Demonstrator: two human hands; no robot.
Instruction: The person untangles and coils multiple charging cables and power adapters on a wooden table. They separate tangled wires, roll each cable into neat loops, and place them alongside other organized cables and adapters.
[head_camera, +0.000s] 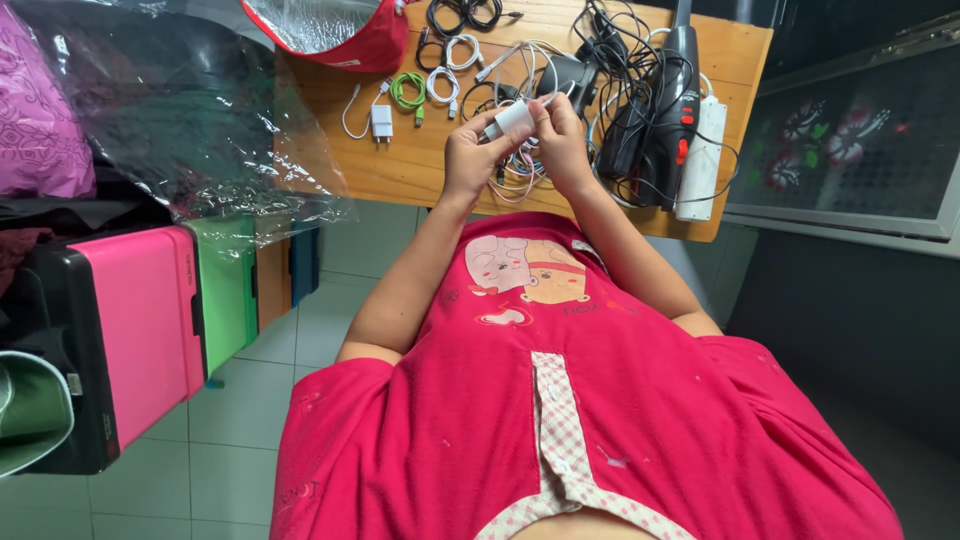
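Both of my hands meet over the near edge of a wooden table. My left hand and my right hand together grip a small white charger plug. A thin cable, pinkish and white, hangs in loops below my fingers. A second white plug with its cable lies on the table to the left. Coiled green and white cables lie just beyond my hands.
A tangle of black cables, a black and red tool and a white power strip fill the table's right side. A red foil-lined bag sits at the far left. Pink and green cases stand left, under clear plastic sheeting.
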